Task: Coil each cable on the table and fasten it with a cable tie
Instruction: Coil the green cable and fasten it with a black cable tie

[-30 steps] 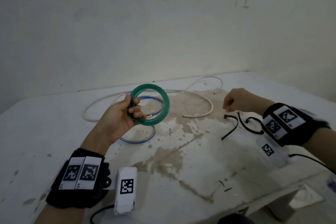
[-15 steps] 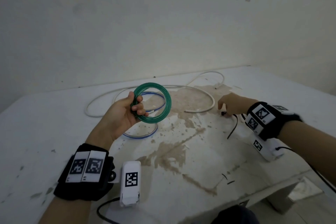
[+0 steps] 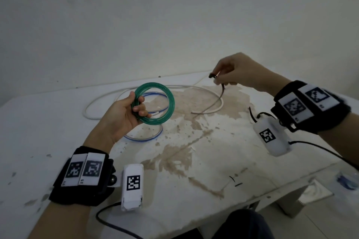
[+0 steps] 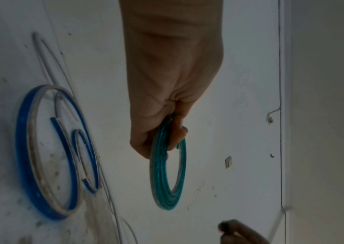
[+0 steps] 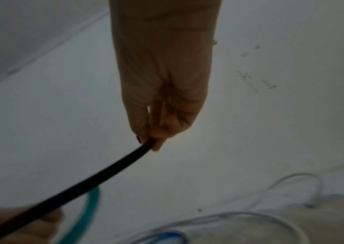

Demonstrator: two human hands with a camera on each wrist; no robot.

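Observation:
My left hand [image 3: 136, 108] grips a coiled green cable [image 3: 169, 101] and holds it upright above the table; the left wrist view shows the green coil [image 4: 160, 181] hanging from my curled fingers [image 4: 179, 130]. My right hand [image 3: 221, 77] is raised to the right of it and pinches a black cable tie [image 3: 222, 91] near its head, the strap trailing down. In the right wrist view the black tie [image 5: 72, 186] runs down-left from my fingertips [image 5: 156, 142]. A blue cable [image 3: 143, 137] lies loosely looped on the table under the green coil. A long white cable [image 3: 213, 110] lies behind it.
The white table [image 3: 194, 190] is stained brown in the middle. Another black cable tie [image 3: 252, 114] lies at the right beside my right wrist. Two small black offcuts [image 3: 235, 181] lie near the front edge. A bare wall rises right behind the table.
My right hand went down to the ties on the table, pinched one and lifted it up and toward the green coil. The left hand kept holding the coil almost still.

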